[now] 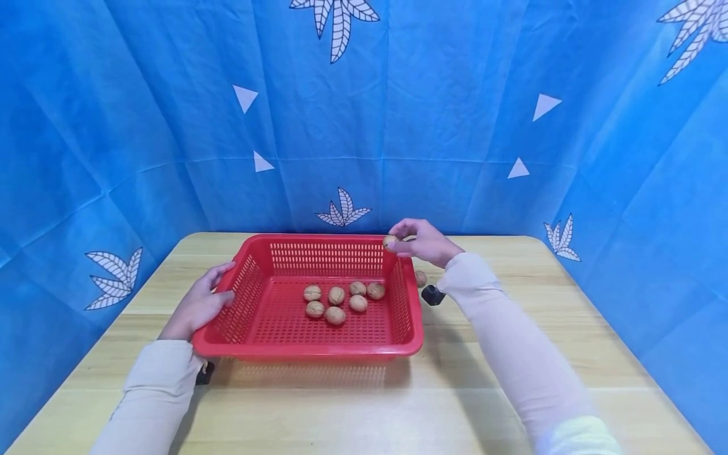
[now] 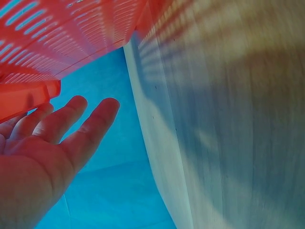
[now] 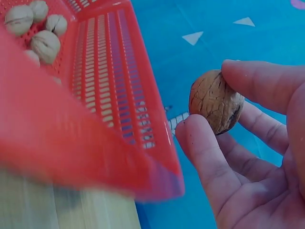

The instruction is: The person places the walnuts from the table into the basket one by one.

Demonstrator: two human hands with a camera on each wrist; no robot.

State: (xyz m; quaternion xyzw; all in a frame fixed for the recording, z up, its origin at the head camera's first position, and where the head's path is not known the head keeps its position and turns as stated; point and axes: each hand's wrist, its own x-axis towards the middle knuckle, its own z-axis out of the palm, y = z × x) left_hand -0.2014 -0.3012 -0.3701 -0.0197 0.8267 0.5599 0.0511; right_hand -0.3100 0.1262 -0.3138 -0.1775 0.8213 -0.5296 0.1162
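A red plastic basket (image 1: 307,351) with slotted walls stands over the middle of the table. Several walnuts (image 1: 335,315) lie on its floor, mostly right of centre. At the basket's left rim, my left hand (image 1: 200,304) grips the edge, its thumb over the inside; the left wrist view shows extended fingers (image 2: 97,125) beneath the rim. Above the back right corner, my right hand (image 1: 423,243) pinches one walnut (image 3: 215,102) between thumb and fingertips, apart from the basket in the right wrist view. Another walnut (image 1: 421,279) sits outside the basket's right wall, under that hand.
A light wooden table (image 1: 569,354) extends on both sides of the basket and in front. Blue cloth (image 1: 443,126) with white leaf and triangle prints hangs behind and at both sides. Small black objects (image 1: 433,295) show beside both wrists.
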